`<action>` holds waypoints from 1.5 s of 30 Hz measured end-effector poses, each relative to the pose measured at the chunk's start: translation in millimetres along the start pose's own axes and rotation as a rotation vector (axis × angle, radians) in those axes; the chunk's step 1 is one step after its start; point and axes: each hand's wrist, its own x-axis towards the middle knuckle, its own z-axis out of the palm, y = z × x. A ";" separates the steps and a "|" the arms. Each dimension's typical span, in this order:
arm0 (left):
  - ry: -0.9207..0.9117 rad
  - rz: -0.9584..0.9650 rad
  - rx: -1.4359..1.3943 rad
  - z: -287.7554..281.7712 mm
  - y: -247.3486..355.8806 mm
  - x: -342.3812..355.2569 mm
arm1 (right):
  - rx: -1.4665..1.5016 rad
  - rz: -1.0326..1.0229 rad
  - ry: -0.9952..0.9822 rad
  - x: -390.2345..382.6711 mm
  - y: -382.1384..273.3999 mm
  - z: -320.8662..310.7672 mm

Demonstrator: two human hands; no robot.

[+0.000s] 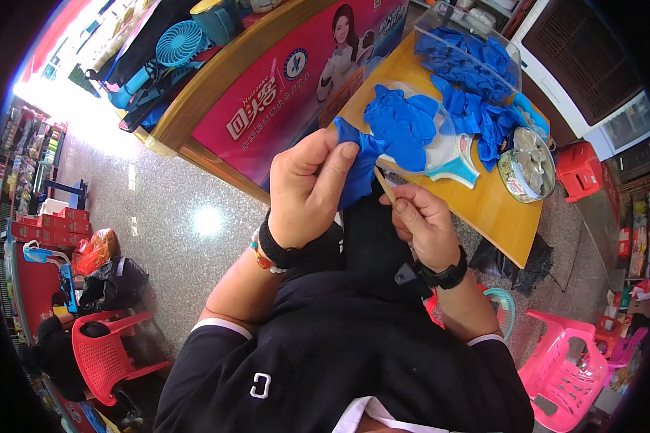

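Note:
My left hand (310, 184) pinches a piece of blue fabric (359, 173) between thumb and fingertips, and the cloth hangs down toward my lap. Just right of it, my right hand (422, 224) grips a thin tan stick (385, 185) whose tip points up toward the fabric. Beyond both hands, petal-shaped blue fabric pieces (403, 126) lie heaped on a clear round lid (446, 133) on the wooden table (500, 224). A white and turquoise cloth-like item (461, 170) shows partly under the lid.
A clear plastic box (509, 54) full of blue pieces stands at the table's far end, with loose blue fabric (477, 115) beside it. A round tin (527, 167) holds pale scraps. Pink chairs (567, 368) (112, 353) stand at both sides. A counter (217, 94) borders the far left.

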 end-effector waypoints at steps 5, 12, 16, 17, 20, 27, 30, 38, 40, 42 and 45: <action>0.013 -0.174 -0.363 -1.0 10.9 1.3 | -0.641 -0.401 0.145 4.9 -3.1 0.4; -0.074 -0.228 -0.411 -4.2 6.3 0.2 | -0.381 -0.122 0.118 6.5 -9.9 7.6; -0.078 -0.157 -0.503 -17.7 9.0 11.6 | -0.633 -0.320 0.111 7.1 -18.4 0.9; -0.105 -0.118 -0.511 -23.9 7.7 16.3 | -0.682 -0.322 0.113 5.4 -22.6 -0.5; -0.156 0.111 -0.125 -36.0 4.4 19.9 | -0.767 -0.274 0.072 2.9 -35.2 0.9; -0.112 0.420 0.288 -29.1 12.9 9.0 | -0.779 -0.293 0.157 7.1 -27.1 -1.6; -0.110 0.386 0.305 -12.7 6.0 1.3 | -0.677 -0.350 0.242 10.4 -24.2 5.7; -0.297 0.261 -0.277 -20.0 -7.8 0.0 | -0.730 -0.476 0.306 5.0 -21.4 4.9; -0.135 0.062 -0.616 -6.5 4.4 0.1 | -0.742 -0.470 0.290 3.6 -21.0 3.0; -0.074 -0.040 -0.703 -3.3 3.7 2.2 | -0.752 -0.464 0.266 2.8 -20.9 5.8; -0.007 -0.250 -0.718 4.7 -7.2 1.4 | -0.602 -0.390 0.228 2.1 -21.3 13.2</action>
